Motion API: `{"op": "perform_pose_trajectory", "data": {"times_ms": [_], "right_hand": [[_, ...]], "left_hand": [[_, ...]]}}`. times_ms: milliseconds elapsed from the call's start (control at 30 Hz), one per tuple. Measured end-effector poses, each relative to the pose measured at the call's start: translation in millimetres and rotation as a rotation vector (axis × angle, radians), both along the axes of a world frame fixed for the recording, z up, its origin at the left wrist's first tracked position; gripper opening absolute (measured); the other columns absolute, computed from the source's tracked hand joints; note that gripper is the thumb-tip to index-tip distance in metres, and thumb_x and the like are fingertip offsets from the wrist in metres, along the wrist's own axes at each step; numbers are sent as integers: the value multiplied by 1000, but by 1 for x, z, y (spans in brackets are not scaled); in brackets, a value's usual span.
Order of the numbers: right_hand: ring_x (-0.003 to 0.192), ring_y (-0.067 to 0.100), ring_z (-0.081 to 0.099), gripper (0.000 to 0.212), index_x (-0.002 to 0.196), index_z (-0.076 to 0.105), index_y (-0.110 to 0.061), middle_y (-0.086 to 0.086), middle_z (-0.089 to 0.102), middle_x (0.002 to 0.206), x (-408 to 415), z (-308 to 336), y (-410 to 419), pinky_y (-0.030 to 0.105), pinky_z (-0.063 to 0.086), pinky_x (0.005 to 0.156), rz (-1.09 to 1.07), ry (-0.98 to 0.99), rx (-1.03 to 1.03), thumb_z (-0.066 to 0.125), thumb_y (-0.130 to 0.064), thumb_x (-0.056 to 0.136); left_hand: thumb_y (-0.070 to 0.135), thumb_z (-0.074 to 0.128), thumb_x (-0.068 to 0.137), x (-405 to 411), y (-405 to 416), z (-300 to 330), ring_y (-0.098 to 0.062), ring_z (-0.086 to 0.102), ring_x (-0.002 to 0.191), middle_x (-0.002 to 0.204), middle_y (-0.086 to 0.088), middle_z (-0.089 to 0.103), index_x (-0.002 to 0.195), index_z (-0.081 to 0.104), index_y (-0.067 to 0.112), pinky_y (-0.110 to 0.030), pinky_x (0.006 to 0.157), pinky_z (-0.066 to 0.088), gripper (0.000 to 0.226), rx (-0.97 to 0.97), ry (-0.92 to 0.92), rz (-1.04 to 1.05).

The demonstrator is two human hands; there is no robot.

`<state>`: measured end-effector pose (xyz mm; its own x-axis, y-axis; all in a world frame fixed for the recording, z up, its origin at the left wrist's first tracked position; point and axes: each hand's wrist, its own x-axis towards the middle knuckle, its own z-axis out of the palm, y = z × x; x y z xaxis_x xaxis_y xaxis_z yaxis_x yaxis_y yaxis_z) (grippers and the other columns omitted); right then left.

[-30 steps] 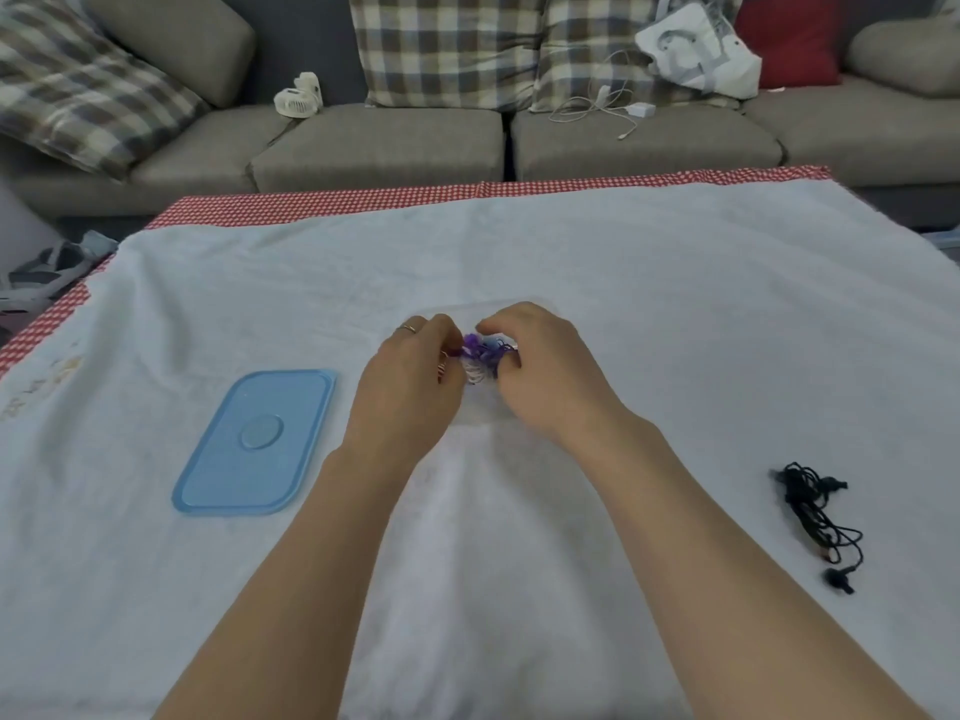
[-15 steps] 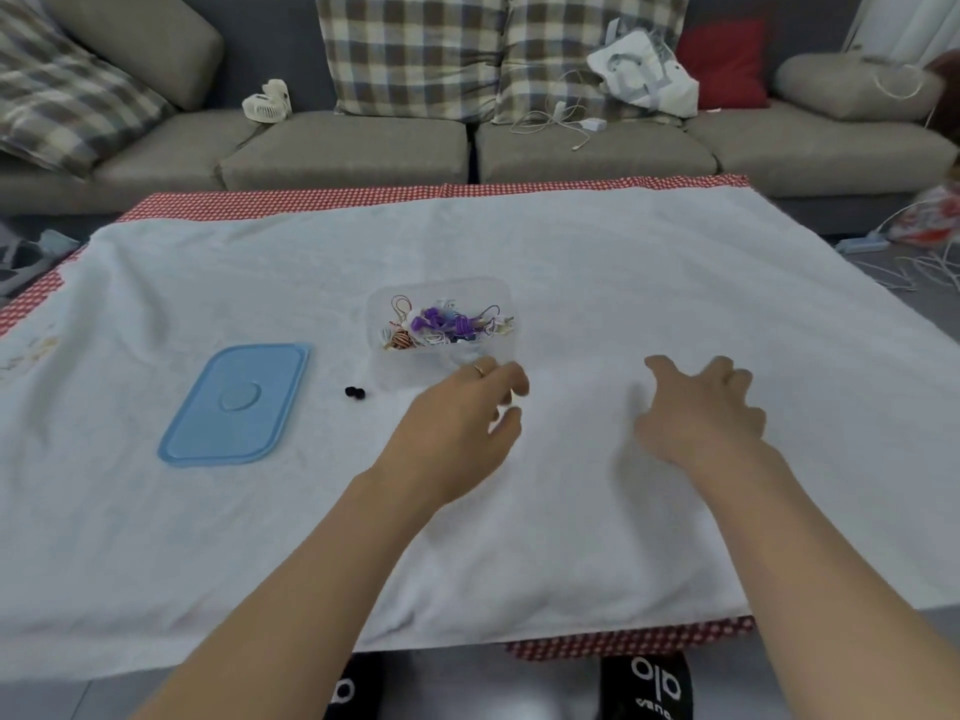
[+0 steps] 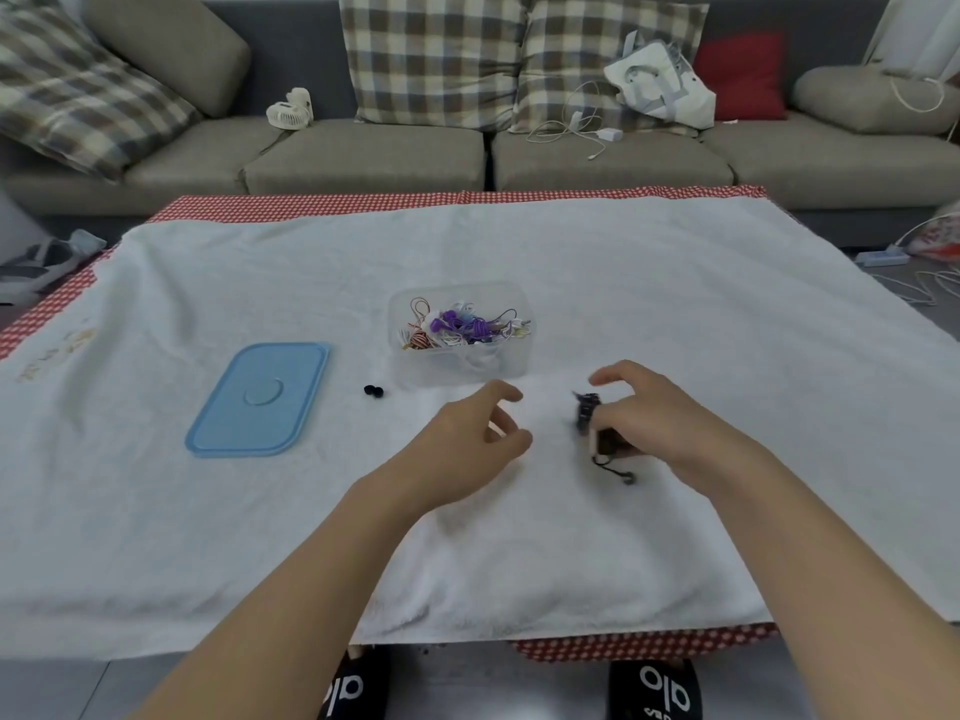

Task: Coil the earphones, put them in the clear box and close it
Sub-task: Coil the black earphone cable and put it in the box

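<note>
- White towel [image 3: 519,553]: spread beneath both hands.
- Blue lid [image 3: 258,398]: flat, well left of the left hand.
- Clear box [image 3: 460,363]: open, just beyond both hands, holding coloured earphones.
- Left hand [image 3: 462,444]: fingers loosely spread, holding nothing.
- Right hand [image 3: 660,423]: fingers curled round the black earphones [image 3: 587,413], cord end trailing below.
- Two black ear tips [image 3: 373,390]: left of the left hand.

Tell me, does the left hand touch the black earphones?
Apart. The head view shows bare white towel between the left hand and the black earphones.
</note>
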<state>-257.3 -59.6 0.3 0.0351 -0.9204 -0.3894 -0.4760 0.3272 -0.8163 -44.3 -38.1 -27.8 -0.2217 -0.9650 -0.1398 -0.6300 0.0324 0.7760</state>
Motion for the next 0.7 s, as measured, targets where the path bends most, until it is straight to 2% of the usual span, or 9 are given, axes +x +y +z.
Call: {"op": "perform_pose_trajectory", "data": {"times_ms": [67,133,200,267,400,533,700], "right_hand": [[79,27,70,48,129,53,-21,21,73,102,16,5,-1,37,60,81,23,-257,84,56,1,87],[86,30,73,43,126,58,-13,22,74,106,30,8,-1,37,60,79,60,-421,152,51,5,88],[94,31,74,42,122,63,-5,25,72,112,42,7,-2,39,57,79,138,-470,183,44,9,87],[96,31,73,42,119,64,3,26,71,113,51,4,-3,37,56,76,178,-499,209,42,11,84],[79,25,64,29,110,65,9,20,68,96,60,2,-6,37,56,78,166,-575,234,49,4,87],[73,23,60,18,103,68,-1,16,63,92,69,1,-9,38,50,80,149,-625,232,55,-3,90],[69,22,60,19,107,68,5,15,66,89,81,-5,-13,31,53,64,100,-546,181,57,-6,95]], "left_hand": [[37,60,98,3,-2,2,-2,70,91,113,13,67,135,48,35,-20,69,52,39,36,97,47],[31,60,98,7,-5,4,-5,73,89,107,9,72,128,55,32,-31,81,60,31,36,184,102],[21,60,98,12,-9,5,-17,75,87,97,1,75,113,64,26,-43,89,61,17,12,243,146],[16,60,97,17,-10,6,-23,75,85,93,-4,75,104,67,21,-45,88,61,11,-8,250,170],[13,60,97,27,-10,10,-20,74,84,96,-7,74,102,68,14,-35,82,62,9,-11,249,192],[14,62,97,37,-8,11,-12,72,80,95,-4,75,101,69,14,-28,79,61,9,-4,278,207],[10,58,98,46,-7,11,-4,71,72,97,-6,75,102,70,13,-18,73,60,13,28,278,216]]}}
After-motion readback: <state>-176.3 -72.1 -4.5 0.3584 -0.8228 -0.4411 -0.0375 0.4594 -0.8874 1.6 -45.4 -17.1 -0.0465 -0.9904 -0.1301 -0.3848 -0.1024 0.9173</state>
